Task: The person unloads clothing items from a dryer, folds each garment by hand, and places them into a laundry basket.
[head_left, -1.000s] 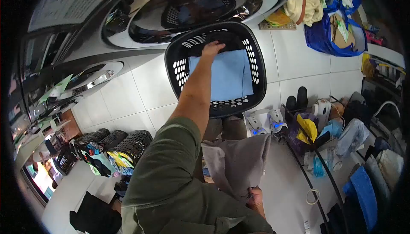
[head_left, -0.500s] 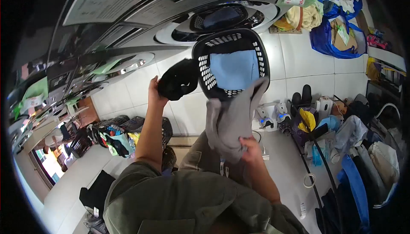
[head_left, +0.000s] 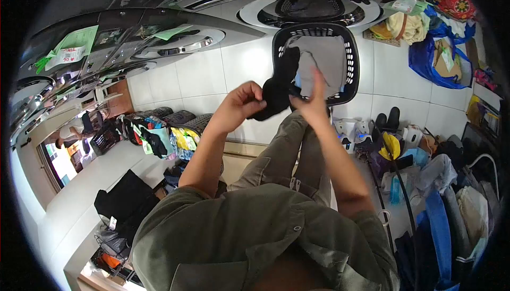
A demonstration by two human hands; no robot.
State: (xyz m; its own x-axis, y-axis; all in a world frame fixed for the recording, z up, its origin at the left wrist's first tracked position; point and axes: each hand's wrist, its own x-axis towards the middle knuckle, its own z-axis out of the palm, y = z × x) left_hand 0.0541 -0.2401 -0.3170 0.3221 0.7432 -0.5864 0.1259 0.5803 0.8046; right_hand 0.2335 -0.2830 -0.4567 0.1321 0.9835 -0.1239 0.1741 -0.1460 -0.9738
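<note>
Holding the black cloth (head_left: 276,97) level between both hands appears advisable, the left hand (head_left: 240,106) pinching it with its fingers, the right hand (head_left: 313,102) having fingers too blurred to confirm a grip, the cloth overlapping the basket's (head_left: 350,65) left rim in view.

The person has two hands (head_left: 237,107) and one black cloth (head_left: 276,98) mid-frame; one basket (head_left: 352,52), upper centre; two dark shoes (head_left: 393,117), right.
</note>
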